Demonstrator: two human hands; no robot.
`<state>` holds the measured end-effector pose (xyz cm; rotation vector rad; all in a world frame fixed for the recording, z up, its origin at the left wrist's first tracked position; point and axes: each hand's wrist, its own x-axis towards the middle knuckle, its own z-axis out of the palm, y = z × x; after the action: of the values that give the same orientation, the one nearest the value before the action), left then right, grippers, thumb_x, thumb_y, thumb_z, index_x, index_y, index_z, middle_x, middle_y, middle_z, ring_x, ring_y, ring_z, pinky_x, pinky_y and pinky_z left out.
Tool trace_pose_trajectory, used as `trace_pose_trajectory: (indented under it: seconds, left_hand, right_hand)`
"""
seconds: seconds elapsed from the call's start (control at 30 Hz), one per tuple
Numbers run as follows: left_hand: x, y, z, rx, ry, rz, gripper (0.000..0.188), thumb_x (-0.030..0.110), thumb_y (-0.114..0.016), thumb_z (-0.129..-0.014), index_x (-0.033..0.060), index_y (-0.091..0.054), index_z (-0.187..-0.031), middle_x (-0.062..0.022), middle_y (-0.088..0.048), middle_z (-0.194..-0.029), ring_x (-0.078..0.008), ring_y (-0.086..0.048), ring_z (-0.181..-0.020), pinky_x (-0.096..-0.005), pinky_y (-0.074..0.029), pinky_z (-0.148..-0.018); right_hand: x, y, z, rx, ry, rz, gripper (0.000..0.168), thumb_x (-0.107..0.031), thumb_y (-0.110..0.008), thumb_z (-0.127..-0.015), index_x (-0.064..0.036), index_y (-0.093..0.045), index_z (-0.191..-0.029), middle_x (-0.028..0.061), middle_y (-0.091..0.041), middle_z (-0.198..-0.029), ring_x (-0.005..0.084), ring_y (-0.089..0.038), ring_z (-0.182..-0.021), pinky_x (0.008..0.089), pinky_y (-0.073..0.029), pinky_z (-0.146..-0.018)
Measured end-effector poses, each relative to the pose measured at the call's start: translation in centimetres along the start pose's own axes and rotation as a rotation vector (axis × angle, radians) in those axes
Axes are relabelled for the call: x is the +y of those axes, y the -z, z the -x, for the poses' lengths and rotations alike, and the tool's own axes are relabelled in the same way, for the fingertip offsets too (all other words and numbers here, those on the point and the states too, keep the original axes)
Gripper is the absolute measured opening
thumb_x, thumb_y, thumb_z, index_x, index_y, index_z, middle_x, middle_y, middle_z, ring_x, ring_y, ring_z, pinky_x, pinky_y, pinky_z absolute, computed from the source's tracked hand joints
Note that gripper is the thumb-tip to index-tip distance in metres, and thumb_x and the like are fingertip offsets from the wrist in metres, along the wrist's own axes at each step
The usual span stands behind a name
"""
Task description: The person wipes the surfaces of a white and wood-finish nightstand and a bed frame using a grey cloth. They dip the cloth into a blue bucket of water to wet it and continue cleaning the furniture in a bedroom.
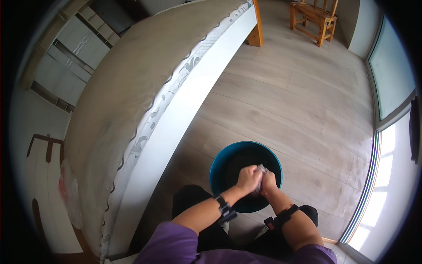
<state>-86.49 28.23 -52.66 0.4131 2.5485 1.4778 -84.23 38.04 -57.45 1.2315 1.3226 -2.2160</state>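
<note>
A round teal bucket [215,171] with a dark inside stands on the floor between my knees. Over its opening, my left hand [249,179] and my right hand [269,183] are closed around a wet-looking greyish cloth [259,187]. The hands sit close together, and the cloth bunches up between them. A bit of it shows above my fingers; its lower end hangs inside the bucket. How deep the liquid or contents in the bucket go is too dark to tell.
A bed with a bare brown mattress [138,76] and white side rail [184,122] runs along the left. Wood-look planks [280,99] cover the floor. A wooden chair [315,19] stands at the far right, near the glass sliding door [394,72] and its metal track [364,184].
</note>
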Motion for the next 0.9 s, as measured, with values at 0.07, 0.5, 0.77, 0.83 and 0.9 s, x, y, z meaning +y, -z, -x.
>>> trace_pose_trajectory:
  seconds: [0.07, 0.5, 0.77, 0.83, 0.9]
  left_hand:
    - [-2.2, 0.7, -1.9, 0.047, 0.078, -0.130, 0.027, 0.024, -0.050, -0.078, 0.0005, -0.061, -0.071, -0.0255, -0.057, -0.072, -0.0424, -0.057, -0.071, -0.0464, -0.047, -0.061]
    - [-17.5, -3.3, -4.4, -0.760, 0.143, -0.835, 0.033, 0.031, -0.060, -0.079, 0.0100, -0.065, -0.103, -0.0156, -0.060, -0.111, -0.0292, -0.059, -0.100, -0.0409, -0.046, -0.085]
    - [7.0, 7.7, -0.6, -0.322, -0.199, 0.032, 0.020, 0.017, -0.057, -0.062, -0.0023, -0.055, -0.057, -0.0232, -0.054, -0.060, -0.0357, -0.054, -0.053, -0.0419, -0.041, -0.051]
    - [9.3, 8.7, 0.4, -0.369, -0.238, 0.224, 0.021, 0.014, -0.059, -0.064, -0.0053, -0.052, -0.062, -0.0224, -0.050, -0.058, -0.0287, -0.050, -0.050, -0.0367, -0.039, -0.051]
    - [9.6, 8.0, 0.7, -0.372, -0.164, 0.317, 0.023, 0.014, -0.061, -0.068, -0.0053, -0.051, -0.063, -0.0216, -0.052, -0.060, -0.0295, -0.051, -0.053, -0.0375, -0.040, -0.053]
  right_hand:
    - [-1.2, -0.6, 1.3, 0.079, 0.006, 0.003, 0.029, -0.020, -0.041, -0.089, 0.001, -0.061, -0.085, 0.0173, -0.061, -0.079, 0.0263, -0.058, -0.075, 0.0373, -0.045, -0.067]
    - [-1.5, 0.9, 2.8, -0.091, 0.349, 0.687, 0.031, -0.012, -0.060, -0.078, -0.005, -0.053, -0.107, 0.0108, -0.058, -0.095, 0.0226, -0.056, -0.087, 0.0335, -0.046, -0.076]
    - [-3.9, 1.1, 4.3, -0.208, -0.251, 0.167, 0.048, -0.042, -0.039, -0.090, -0.011, -0.042, -0.127, 0.0138, -0.045, -0.127, 0.0374, -0.046, -0.114, 0.0613, -0.039, -0.086]
    - [-1.5, 3.8, -0.3, -0.494, -0.109, -0.079, 0.040, -0.034, -0.039, -0.092, -0.007, -0.048, -0.119, 0.0120, -0.052, -0.116, 0.0301, -0.052, -0.104, 0.0465, -0.044, -0.085]
    - [0.2, 6.3, -4.3, -0.595, 0.038, -0.174, 0.031, -0.025, -0.039, -0.094, -0.004, -0.051, -0.113, 0.0104, -0.057, -0.105, 0.0245, -0.057, -0.096, 0.0349, -0.047, -0.084]
